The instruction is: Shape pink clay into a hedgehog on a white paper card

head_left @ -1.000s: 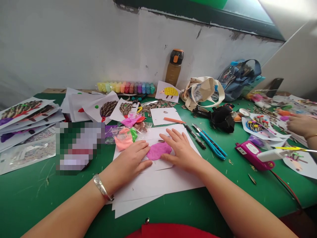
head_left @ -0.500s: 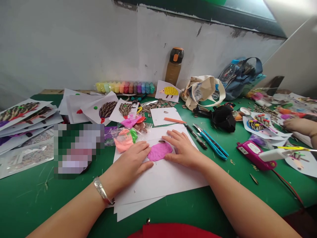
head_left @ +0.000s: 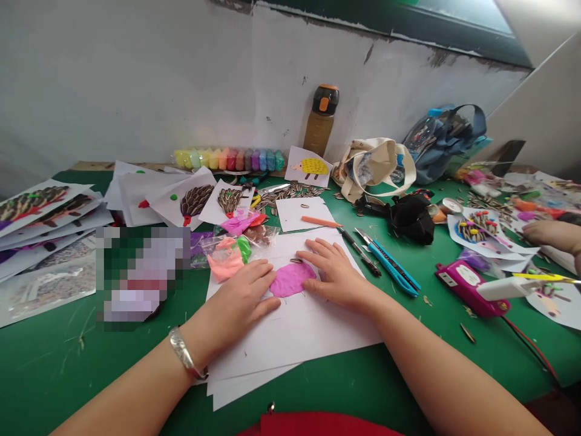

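now | both hands (head_left: 245, 292) (head_left: 334, 277) palm-down on white paper (head_left: 290, 340) | opened flat, thumbs out | pink clay (head_left: 290, 280) between them | forearms (head_left: 136, 374) (head_left: 436, 351) angled inward

Lighting is moderate and diffuse, brightest at the upper right, where it washes out to white. The wall (head_left: 136, 79) reads dull grey. Shadows are soft, faint on the paper (head_left: 290, 339) near the hands (head_left: 245, 293). The bracelet (head_left: 182, 352) shows slight glare. The pink clay (head_left: 293, 280) is legible; far-right items are soft. Wide-angle stretch affects the forearms (head_left: 122, 381). A pixelated patch (head_left: 143, 275) obscures detail at left.
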### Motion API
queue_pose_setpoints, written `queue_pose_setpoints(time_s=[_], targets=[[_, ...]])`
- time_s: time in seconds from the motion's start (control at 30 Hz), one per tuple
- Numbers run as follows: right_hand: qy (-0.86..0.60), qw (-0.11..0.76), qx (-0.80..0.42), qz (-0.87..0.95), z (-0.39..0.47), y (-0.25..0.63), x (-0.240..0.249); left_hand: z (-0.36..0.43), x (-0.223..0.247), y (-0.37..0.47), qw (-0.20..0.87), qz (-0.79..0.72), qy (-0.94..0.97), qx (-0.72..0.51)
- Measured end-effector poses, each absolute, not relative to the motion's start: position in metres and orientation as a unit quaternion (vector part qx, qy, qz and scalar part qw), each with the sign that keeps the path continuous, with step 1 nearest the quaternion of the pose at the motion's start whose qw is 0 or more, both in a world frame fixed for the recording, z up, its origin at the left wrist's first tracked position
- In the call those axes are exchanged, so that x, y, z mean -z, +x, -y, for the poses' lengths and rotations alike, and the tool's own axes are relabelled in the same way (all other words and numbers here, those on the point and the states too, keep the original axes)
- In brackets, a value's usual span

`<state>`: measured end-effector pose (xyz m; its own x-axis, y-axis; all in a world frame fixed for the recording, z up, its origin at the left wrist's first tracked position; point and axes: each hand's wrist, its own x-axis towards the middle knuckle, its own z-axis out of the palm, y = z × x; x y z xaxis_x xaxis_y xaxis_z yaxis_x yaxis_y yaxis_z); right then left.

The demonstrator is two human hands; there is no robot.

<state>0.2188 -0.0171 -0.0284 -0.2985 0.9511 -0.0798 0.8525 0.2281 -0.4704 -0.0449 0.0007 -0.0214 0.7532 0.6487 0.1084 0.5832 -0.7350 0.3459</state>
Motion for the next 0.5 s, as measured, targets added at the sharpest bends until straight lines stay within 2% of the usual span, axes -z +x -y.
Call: queue_pose_setpoints(time_s=[0.13,0.3,0.5], targets=[[-0.574,0.138,-0.248,0.768,0.0151,0.2218,0.0303,-0.0005,0.0231,-0.0455,0.150,-0.339,0.922,-0.111],[-0.582,0.120,-0.226,0.772,0.0148,0.2216,0.0293,0.0000,0.0231,-0.0458,0.158,-0.341,0.920,-0.113],[-0.583,0.145,-0.235,0.764,0.0139,0.2210,0.0330,-0.0003,0.0213,-0.0449,0.147,-0.337,0.924,-0.106]])
